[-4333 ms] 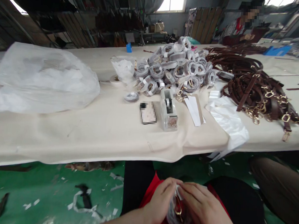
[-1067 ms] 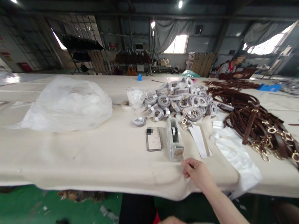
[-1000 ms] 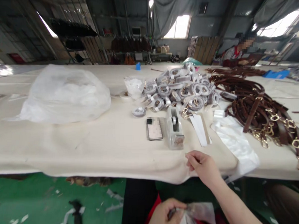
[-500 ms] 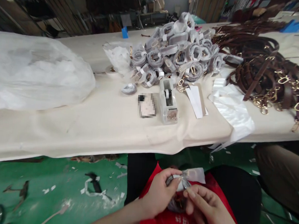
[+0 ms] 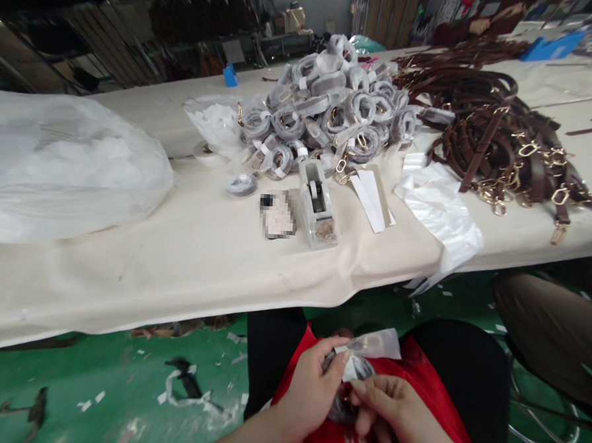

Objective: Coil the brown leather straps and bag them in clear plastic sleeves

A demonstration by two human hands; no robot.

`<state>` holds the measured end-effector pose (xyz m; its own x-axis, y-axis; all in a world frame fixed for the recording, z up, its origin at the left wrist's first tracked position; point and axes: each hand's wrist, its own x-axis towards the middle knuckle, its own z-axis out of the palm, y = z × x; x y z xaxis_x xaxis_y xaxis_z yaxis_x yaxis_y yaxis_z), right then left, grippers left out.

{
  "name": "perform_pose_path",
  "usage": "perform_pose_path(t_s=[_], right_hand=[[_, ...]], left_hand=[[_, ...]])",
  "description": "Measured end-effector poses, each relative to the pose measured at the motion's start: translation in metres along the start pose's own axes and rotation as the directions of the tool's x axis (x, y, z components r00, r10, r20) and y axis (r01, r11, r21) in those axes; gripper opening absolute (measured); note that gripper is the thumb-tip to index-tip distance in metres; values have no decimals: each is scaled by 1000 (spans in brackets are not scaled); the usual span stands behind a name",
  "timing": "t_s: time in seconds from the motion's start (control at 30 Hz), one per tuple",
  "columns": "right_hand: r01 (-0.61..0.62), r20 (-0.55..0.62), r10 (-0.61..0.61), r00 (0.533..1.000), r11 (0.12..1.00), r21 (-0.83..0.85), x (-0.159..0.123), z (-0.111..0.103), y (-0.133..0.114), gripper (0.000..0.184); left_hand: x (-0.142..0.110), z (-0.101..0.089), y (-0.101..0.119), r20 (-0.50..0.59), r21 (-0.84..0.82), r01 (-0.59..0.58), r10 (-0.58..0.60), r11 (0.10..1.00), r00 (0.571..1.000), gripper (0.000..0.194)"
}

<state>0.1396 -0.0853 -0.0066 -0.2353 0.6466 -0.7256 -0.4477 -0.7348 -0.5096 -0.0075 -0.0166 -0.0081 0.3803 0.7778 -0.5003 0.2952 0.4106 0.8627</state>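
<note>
A coiled strap in clear plastic (image 5: 364, 366) is held low over the red apron (image 5: 287, 386) on my lap. My left hand (image 5: 312, 384) is closed round its left side, thumb beside a white band on the coil. With fingertips pinched at the lower edge of the coil, my right hand (image 5: 398, 405) grips it from the right. A flat end of the plastic (image 5: 381, 344) sticks out past the fingers to the upper right. The fingers hide much of the coil, and a bit of metal fitting shows below.
On the cloth-covered table (image 5: 175, 261) stand a tape dispenser (image 5: 319, 209), white paper strips (image 5: 369, 199), a pile of wrapped straps (image 5: 326, 111), brown straps with gold clasps (image 5: 499, 133), plastic sleeves (image 5: 440, 202) and a large plastic bag (image 5: 65, 170). Someone's leg (image 5: 548, 334) is at the right.
The view has shifted, so the table things sit further left. My right fingertips have moved slightly left and down along the wrapped strap; both hands still hold it.
</note>
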Motion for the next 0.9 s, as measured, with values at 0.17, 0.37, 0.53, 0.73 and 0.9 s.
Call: perform_pose_path(t_s=[0.17,0.37,0.53,0.73,0.9], right_hand=[[-39,-70,35,997,997,-66,5,4,-3,54],[-51,-98,44,994,996,-68,10,6,-1,50],[-86,-15,85,996,996,-38,10,5,-3,47],[-236,96,248,964,965,-116,3,6,-11,31],[-111,199,168,965,956,-271,-7,4,-20,37]], left_hand=[[-1,-1,-1,10,9,-10,10,1000,1000,43],[-2,-5,-2,67,-9,-48,48,999,997,46],[0,-8,-7,79,12,-44,43,999,996,40],[0,-6,-8,78,-1,-6,6,1000,997,37],[0,-9,-6,106,-33,22,-18,999,994,40]])
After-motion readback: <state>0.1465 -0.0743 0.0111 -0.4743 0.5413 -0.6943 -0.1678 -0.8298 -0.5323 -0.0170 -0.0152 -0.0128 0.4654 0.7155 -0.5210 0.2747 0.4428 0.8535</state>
